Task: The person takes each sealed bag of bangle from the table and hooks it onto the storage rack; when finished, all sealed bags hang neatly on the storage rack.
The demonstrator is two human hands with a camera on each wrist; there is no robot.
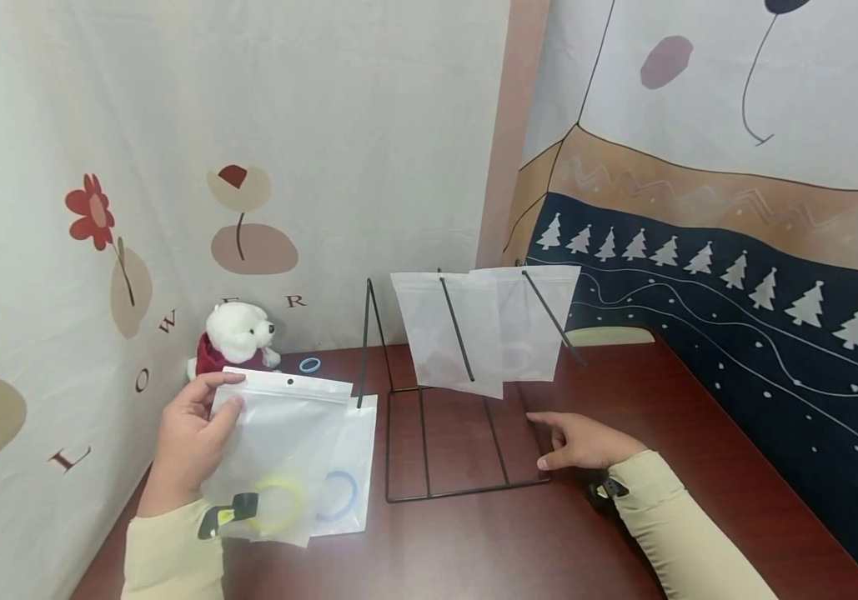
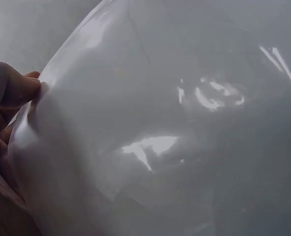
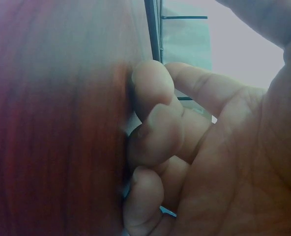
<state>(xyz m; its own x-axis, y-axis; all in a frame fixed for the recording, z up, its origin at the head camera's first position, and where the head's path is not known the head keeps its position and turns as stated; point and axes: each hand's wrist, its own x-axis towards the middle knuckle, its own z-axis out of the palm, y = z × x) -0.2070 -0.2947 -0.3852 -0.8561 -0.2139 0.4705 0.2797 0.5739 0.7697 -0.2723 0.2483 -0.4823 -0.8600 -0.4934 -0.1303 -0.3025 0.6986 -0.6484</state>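
By its upper left corner, my left hand point(image 1: 190, 437) pinches a translucent white zip bag point(image 1: 271, 442) between thumb and fingers. A yellow ring point(image 1: 278, 504) shows through low in this bag, and its top strip has a hole. The bag fills most of the left wrist view. Partly hidden behind it is a second bag point(image 1: 357, 458) with a blue ring point(image 1: 340, 496) inside, its top at the left hook of a black wire rack point(image 1: 466, 492). My right hand point(image 1: 586, 442) holds the rack's base at the right front corner, fingers curled against the tabletop in the right wrist view.
Two more white bags, a middle one point(image 1: 436, 333) and a right one point(image 1: 549, 325), hang on the rack's other long hooks. A white toy bear point(image 1: 237, 333) in red sits at the back left, with a loose blue ring point(image 1: 310, 365) beside it. Printed cloth walls stand behind.
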